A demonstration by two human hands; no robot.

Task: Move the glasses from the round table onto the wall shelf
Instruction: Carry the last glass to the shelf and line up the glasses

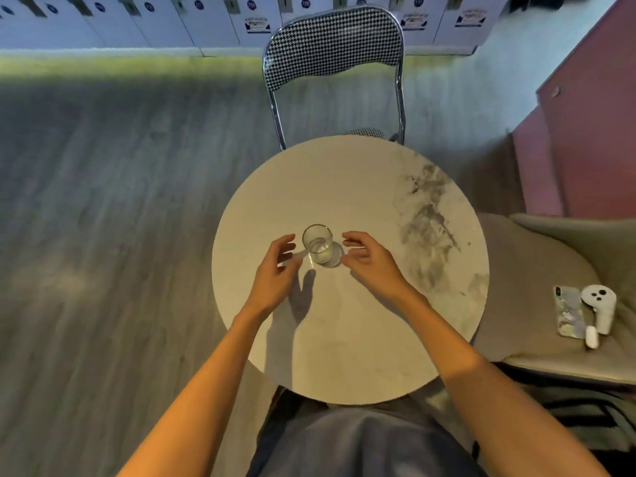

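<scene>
Our left hand (275,270) hovered open just left of the glass (318,245), fingers curled, possibly brushing it. The glass stood upright left of centre on the round table (361,339). Our right hand (370,258) hung open just right of the glass.

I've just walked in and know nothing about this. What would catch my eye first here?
A clear drinking glass stands upright near the middle of the round marble table, with the person's left hand and right hand open on either side of it, not yet touching. Beyond the table stands a houndstooth chair. On the grey seat at right lie a phone and a white controller.
</scene>
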